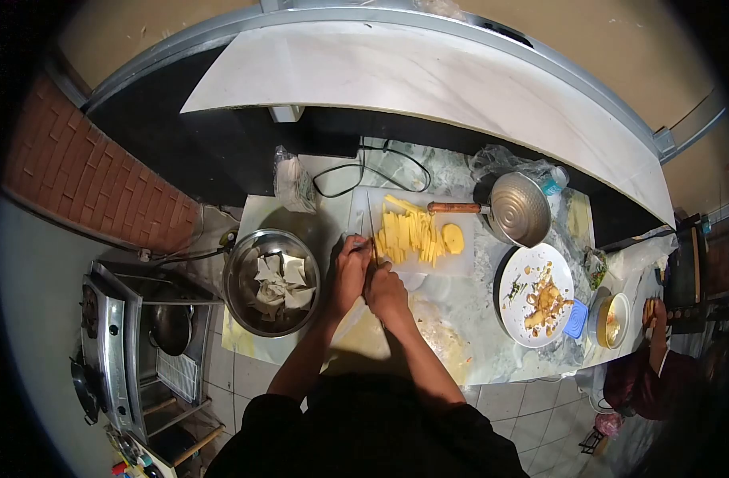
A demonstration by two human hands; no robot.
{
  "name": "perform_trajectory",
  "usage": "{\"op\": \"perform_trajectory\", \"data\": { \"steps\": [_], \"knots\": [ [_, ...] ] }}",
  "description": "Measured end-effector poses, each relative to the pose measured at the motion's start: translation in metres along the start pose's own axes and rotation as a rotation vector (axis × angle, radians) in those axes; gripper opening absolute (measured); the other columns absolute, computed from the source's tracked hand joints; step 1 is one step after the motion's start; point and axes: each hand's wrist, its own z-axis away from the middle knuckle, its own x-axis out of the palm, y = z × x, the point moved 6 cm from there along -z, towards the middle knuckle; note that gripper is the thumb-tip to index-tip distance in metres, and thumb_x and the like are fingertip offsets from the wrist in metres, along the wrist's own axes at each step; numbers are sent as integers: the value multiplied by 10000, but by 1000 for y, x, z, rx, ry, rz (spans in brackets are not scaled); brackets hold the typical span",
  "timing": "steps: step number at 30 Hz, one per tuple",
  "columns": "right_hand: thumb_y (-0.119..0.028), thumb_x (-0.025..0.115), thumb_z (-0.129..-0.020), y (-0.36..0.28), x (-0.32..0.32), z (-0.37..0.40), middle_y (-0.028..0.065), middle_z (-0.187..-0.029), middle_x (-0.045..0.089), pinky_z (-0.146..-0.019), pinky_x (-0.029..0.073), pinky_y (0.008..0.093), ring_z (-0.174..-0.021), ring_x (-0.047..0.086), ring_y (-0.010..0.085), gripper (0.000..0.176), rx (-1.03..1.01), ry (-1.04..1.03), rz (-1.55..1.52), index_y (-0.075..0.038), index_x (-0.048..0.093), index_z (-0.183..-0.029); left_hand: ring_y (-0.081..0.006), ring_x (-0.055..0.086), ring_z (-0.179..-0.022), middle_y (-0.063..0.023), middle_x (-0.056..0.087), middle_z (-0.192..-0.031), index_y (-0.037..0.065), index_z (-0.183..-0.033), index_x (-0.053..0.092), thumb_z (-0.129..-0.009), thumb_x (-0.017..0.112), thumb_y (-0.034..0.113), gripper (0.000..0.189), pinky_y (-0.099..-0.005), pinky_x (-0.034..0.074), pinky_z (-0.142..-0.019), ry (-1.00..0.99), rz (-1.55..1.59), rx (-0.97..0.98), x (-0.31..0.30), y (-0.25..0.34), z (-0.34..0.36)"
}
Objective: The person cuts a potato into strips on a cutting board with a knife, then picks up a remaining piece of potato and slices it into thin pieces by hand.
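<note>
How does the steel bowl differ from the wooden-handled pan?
The steel bowl holds pale pieces; the pan looks empty. The pan has a wooden handle; the bowl has none. The bowl sits left of the cutting board, the pan at its right. Both are round, shiny metal.

No text, label, brand or number was legible anywhere. Knife [371, 229] blade showed no readable mark. Blue packet [575, 320] near the tabletop's [452, 307] right edge was too small to read.
</note>
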Motion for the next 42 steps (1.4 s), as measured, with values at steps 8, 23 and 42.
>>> {"op": "perform_trajectory", "data": {
  "steps": [8,23,42],
  "knots": [
    [-179,505,-828,3,3,0,331,-845,593,-717,492,484,-817,601,453,384,11,-14,18,149,434,-1015,-345,544,-861,-192,550,-706,-59,-881,618,-747,512,-69,171,-383,449,-660,27,-16,14,-1,1,-1],
    [-95,622,-767,5,8,2,261,-881,609,-694,524,394,-834,632,371,347,-12,-32,114,96,419,-972,-346,559,-791,-193,512,-918,-66,-987,607,-744,514,-75,261,-376,460,-661,140,28,48,8,-12,2],
    [-104,535,-813,6,12,4,245,-763,619,-623,538,384,-744,652,340,272,-16,2,129,130,453,-923,-303,564,-747,-173,505,-931,-76,-985,613,-731,500,-87,278,-350,460,-648,144,10,23,9,-12,-1]
  ]
}}
